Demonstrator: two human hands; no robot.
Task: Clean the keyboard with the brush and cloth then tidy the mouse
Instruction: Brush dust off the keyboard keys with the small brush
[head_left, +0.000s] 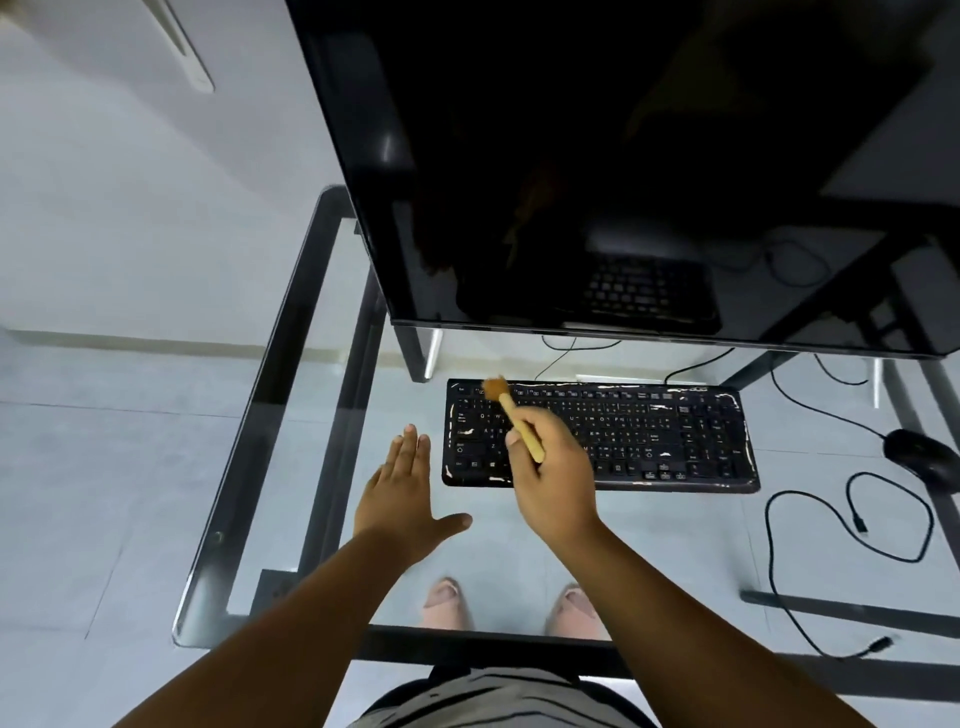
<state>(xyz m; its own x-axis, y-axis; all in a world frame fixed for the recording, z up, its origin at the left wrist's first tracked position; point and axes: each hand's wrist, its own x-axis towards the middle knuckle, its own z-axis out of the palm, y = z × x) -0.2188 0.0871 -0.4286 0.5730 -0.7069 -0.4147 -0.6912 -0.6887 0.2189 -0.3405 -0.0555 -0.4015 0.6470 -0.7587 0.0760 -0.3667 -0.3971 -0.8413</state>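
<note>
A black keyboard (639, 436) with worn, whitish edges lies on the glass desk (291, 426) below the monitor. My right hand (553, 467) grips the wooden handle of a small brush (511, 410), whose tan bristles sit over the keyboard's top-left keys. My left hand (402, 493) lies flat with straight fingers just left of the keyboard; whether it touches the glass is unclear. A black mouse (922, 457) sits at the desk's right edge, its cable trailing back. No cloth is in view.
A large dark monitor (597, 156) overhangs the back of the desk. A loose black cable (852, 519) loops across the right side of the glass. My feet show through the glass below. The desk's left edge lies near my left hand.
</note>
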